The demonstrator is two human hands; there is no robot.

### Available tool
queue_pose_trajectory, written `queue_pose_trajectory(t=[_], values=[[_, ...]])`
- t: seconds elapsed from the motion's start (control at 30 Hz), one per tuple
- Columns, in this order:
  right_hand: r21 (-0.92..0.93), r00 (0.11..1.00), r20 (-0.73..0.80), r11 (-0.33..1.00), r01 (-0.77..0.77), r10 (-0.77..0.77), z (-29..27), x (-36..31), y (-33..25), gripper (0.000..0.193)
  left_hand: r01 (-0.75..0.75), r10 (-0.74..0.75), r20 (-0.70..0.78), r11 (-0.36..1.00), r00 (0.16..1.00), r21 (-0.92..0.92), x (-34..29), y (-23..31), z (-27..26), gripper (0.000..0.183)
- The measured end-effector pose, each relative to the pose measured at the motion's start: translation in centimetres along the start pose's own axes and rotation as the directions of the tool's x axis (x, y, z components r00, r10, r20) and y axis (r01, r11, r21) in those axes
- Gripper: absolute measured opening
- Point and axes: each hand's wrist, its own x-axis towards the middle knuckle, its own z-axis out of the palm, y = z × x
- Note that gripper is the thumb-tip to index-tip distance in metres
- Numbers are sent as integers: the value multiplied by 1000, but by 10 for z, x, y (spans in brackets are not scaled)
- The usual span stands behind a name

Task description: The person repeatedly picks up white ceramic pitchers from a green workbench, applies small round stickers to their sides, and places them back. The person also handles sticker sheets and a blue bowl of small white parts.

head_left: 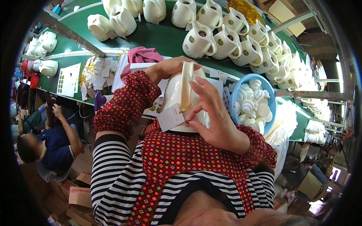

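Observation:
A cream-white jug (172, 89) lies against my apron, its long handle (186, 81) facing up. A white card tag (170, 118) hangs from the handle on a gold string (185, 108). My left hand (174, 67) is wrapped over the jug's far end, its fingertips partly hidden behind the handle. At the jug's near right side, my right hand (215, 122) brings thumb and forefinger together at a tiny red and dark label (187, 122). Its other fingers curve loosely beside the handle.
A blue basin (232, 107) of white lids (249, 101) stands right of the jug. Many similar jugs (199, 39) crowd the green table (158, 35). Leftward are a pink cloth (142, 55), loose tags (98, 73) and a sticker sheet (68, 80). Another person (56, 139) sits at far left.

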Motion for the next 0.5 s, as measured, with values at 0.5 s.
queue_pose_trajectory(t=[0.5], values=[[-483, 959, -225, 874, 46, -175, -2, 12, 45, 130, -51, 54, -53, 997, 997, 62, -11, 23, 3, 46]])
